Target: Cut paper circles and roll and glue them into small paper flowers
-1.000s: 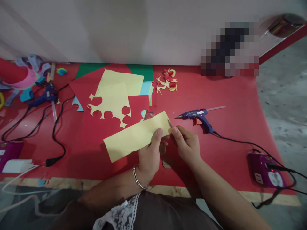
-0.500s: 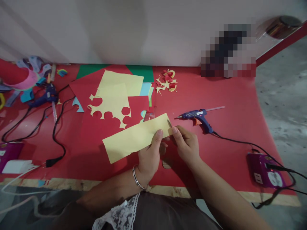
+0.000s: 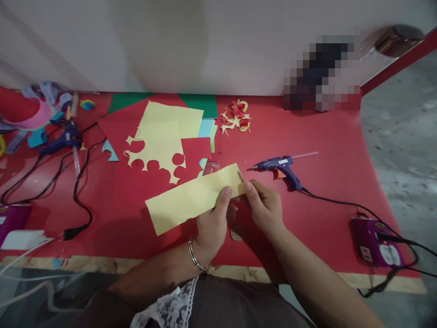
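The yellow strip (image 3: 191,200) is up over the middle of the surface (image 3: 327,136), slanting higher toward its right end, and the left hand (image 3: 211,223) has its grip clamped on the lower edge, thumb on top, a bracelet (image 3: 195,255) round the wrist. In comes the right hand (image 3: 264,202) at that right end, grip pinched together on a thin blade (image 3: 241,176), its tip lying against the strip, the rest hidden by the fingers. Tight quarters here! The glue gun (image 3: 278,163) lies just beyond the right hand, nozzle aimed left toward the strip, its cord (image 3: 336,199) running off right to a purple box (image 3: 367,241). Past the strip, a pile: the cut sheet (image 3: 157,141), all round bites along its near edge, over red paper (image 3: 112,123), with green paper (image 3: 205,105) and blue paper (image 3: 205,127) peeking out. The strip's top edge masks the pile's near right corner. Scraps (image 3: 235,120) bunch up right of the pile, near the wall (image 3: 239,45). A small brown disc (image 3: 236,234) sits just below the hands. And out left, well apart, a second gun (image 3: 64,136), looping black cables (image 3: 77,196), a plug (image 3: 70,233) and a white adapter (image 3: 22,239).
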Demonstrator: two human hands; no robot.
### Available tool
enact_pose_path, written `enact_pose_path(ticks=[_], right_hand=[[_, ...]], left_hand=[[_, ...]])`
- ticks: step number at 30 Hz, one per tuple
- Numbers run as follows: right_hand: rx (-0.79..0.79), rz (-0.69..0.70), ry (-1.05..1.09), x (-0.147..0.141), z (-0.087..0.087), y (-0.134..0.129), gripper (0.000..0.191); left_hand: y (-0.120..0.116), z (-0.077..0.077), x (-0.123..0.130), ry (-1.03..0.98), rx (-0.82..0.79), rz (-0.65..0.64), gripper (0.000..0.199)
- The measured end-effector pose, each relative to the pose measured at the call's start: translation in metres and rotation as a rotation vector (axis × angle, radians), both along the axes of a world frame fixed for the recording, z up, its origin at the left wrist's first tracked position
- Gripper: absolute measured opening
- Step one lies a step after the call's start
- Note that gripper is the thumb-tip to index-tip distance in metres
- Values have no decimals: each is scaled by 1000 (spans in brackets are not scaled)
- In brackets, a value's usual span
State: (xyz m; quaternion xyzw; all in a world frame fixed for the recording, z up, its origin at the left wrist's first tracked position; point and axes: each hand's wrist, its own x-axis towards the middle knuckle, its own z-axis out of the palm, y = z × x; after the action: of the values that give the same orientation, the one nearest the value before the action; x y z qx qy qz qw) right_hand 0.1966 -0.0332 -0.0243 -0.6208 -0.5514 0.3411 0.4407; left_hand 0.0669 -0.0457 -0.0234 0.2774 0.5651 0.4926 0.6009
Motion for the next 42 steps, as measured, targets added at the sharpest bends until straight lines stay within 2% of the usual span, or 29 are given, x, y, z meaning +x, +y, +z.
enact_pose_path(ticks=[5,13,23,28,42], right_hand=[[-2,-15,2,1,-2,-1,65],[-2,-13,14,-1,0,1,67],[-5,-14,11,-1,0,0,66],[9,-30,0,0,-2,0,66],[5,-21,-25,0,-3,0,67]], left_hand=[[-1,-4,0,33,33,10,44],[-5,-14,3,-51,-5,14,45],[-8,-11,5,-57,-61,16,49],[-9,-7,5,3,-54,11,51],[-13,-8,3,-50,-22,19,44]])
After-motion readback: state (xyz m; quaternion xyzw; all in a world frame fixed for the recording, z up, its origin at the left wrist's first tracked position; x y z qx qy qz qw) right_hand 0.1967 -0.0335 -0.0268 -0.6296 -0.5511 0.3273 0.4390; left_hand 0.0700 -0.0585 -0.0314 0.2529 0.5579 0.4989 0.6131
